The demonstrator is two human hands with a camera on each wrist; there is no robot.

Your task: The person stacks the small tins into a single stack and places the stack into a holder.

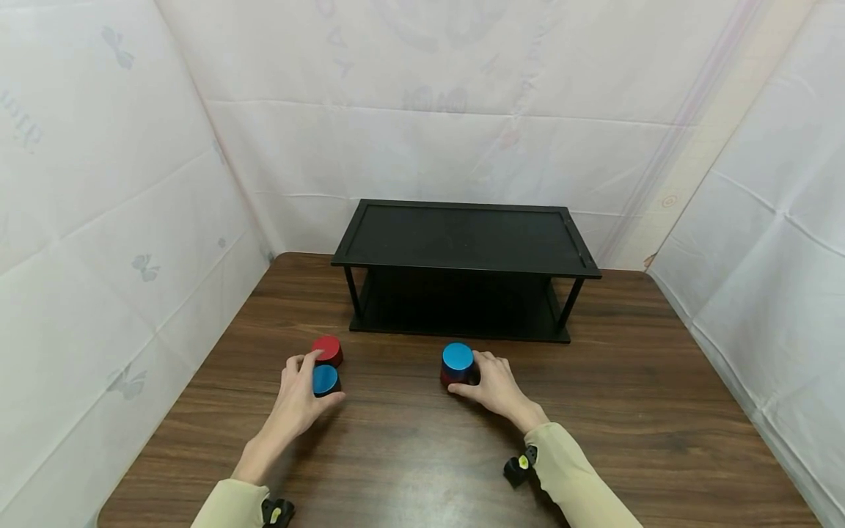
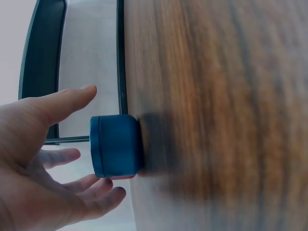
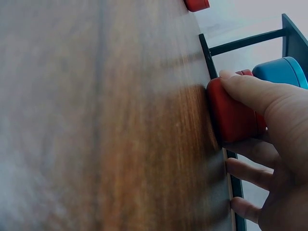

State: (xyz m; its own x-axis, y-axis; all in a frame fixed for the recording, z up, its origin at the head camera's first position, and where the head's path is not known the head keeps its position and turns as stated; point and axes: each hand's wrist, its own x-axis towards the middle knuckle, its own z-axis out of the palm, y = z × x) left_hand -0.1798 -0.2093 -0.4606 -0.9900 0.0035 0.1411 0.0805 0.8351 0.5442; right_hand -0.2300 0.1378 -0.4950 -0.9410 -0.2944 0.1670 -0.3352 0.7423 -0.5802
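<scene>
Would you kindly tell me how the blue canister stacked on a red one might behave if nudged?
Perched on the red canister, the blue canister may topple. Its smooth sides suggest it could be slippery. Being round, it would probably roll once tipped over.

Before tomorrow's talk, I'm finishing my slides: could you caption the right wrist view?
Fingers of the right hand grip a red tin with a blue tin stacked on top.

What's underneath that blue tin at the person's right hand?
A red tin, gripped by the right hand, is directly under the blue tin. The red tin's top is covered by the blue tin, so it cannot be seen.
</scene>
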